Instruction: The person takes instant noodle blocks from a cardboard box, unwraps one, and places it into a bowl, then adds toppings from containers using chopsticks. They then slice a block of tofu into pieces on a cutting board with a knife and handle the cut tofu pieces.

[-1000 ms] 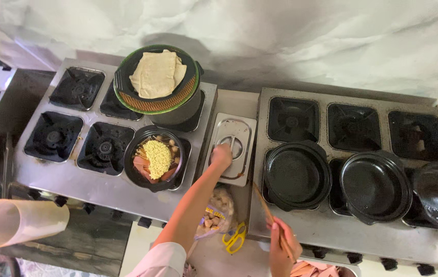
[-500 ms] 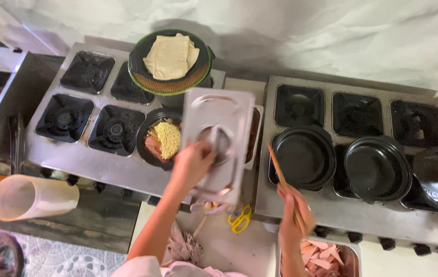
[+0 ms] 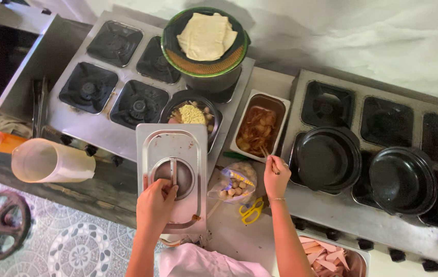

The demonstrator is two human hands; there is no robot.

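Ok so right now your left hand [image 3: 156,204] is closed on the handle of the steel lid [image 3: 171,177], holding it flat over the front edge of the left stove [image 3: 75,118], just below the black bowl [image 3: 190,115] with the noodles and toppings in it. The steel tray [image 3: 259,125] sits uncovered in the gap between the two stoves, full of something reddish brown in sauce.

Your right hand [image 3: 276,177] is pinched around a pair of chopsticks [image 3: 266,153], and their tips are at the near end of that tray, touching or just in the food. I can't tell if they've actually got a piece yet.

My read: you're at the picking-up step, lid off and out of the way, chopsticks going in. What the next move seems to call for is a firm pinch on one piece and a short carry to the left over the tray's rim to the black bowl, passing beside the raised lid without bumping it. Sauce may drip on the steel in between, so keep it low and quick.
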